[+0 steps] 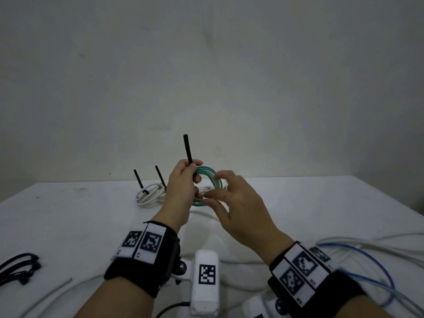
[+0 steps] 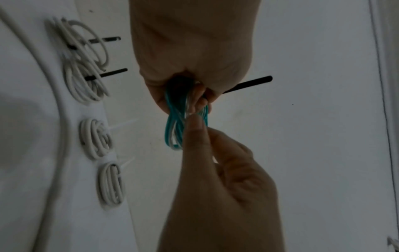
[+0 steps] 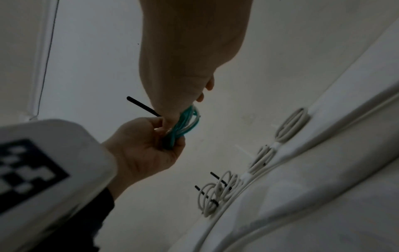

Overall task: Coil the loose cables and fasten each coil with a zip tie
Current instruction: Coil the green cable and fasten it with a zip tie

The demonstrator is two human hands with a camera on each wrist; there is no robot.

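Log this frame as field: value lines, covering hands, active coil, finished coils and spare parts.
left hand: grips green cable coil and black zip tie, tail pointing up
right hand: fingers on the coil's near side, grip unclear
coil position: held above white table
finished coils: white coils with black ties; two more with white ties
spares: black zip ties, loose blue cable
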